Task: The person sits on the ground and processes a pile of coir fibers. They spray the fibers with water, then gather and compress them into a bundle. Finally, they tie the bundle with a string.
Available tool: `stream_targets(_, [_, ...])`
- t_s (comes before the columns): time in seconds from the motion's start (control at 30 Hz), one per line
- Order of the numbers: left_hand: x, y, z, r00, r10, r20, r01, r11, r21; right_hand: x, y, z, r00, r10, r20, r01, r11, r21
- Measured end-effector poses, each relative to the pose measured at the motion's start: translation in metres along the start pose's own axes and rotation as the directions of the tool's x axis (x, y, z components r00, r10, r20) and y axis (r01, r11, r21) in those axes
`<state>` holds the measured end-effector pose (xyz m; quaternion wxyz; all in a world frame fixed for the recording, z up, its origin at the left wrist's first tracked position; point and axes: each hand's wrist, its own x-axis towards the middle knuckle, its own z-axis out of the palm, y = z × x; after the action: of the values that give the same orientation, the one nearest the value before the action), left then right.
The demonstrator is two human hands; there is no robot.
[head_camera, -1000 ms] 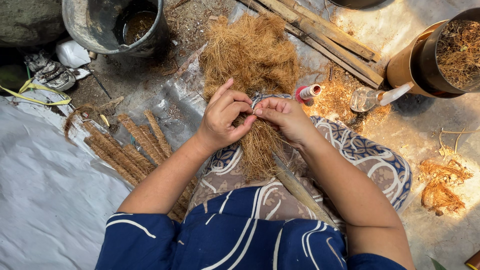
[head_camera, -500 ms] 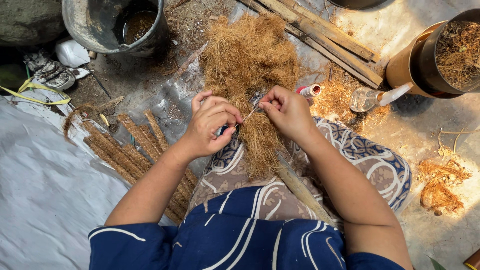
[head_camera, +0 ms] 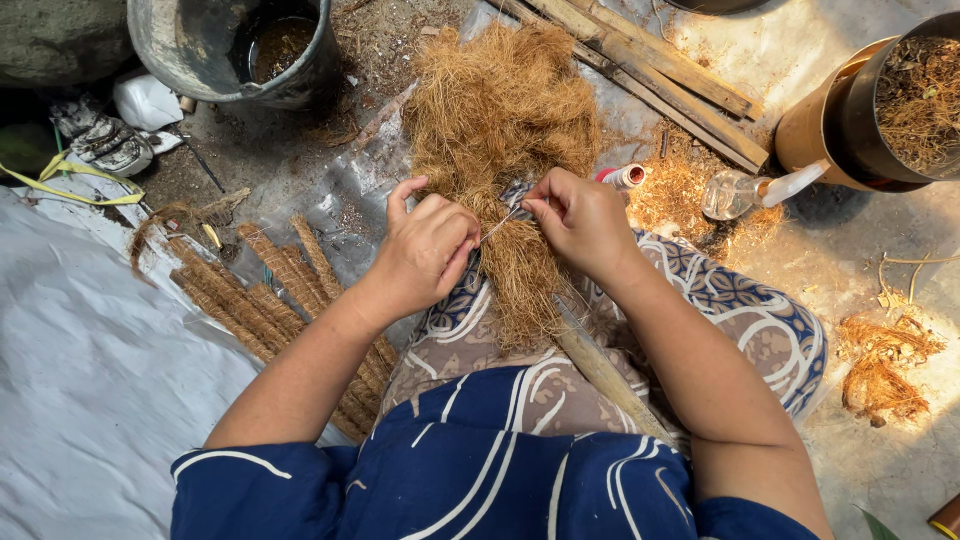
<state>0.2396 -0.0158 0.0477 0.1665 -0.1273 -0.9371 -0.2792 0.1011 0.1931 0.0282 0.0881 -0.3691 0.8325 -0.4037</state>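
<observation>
- While a bundle of brown fibre (head_camera: 505,150) lies across the person's lap, both hands meet at its narrow middle.
- Left hand (head_camera: 425,255) is curled tight, pinching one end of a thin cord (head_camera: 497,226) against the fibre.
- Right hand (head_camera: 580,220), at 3 o'clock of the left, pinches the cord's other end between thumb and fingers.
- Wrapped sticks (head_camera: 270,295) lie at 9 o'clock of the hands.
- Bamboo slats (head_camera: 660,75) sit at 1 o'clock, a grey bucket (head_camera: 200,50) at 11 o'clock.

Left hand (head_camera: 425,255) loosely curled, right hand (head_camera: 580,220) fingers pinched together
</observation>
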Motion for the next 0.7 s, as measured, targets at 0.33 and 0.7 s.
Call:
stream_targets(0.33, [-0.007,0.005,0.008,0.983,-0.067,-0.170,0.015,0.956,-0.292,0.009,0.006,-0.035,0.994,-0.068,0.083,0.087,0.967,-0.241])
stream_targets(0.7, [-0.002,0.021,0.030,0.924,-0.315,-0.217,0.174,0.851,-0.496,0.007,0.015,-0.006,0.937,-0.141,0.318,-0.270,0.282,0.921])
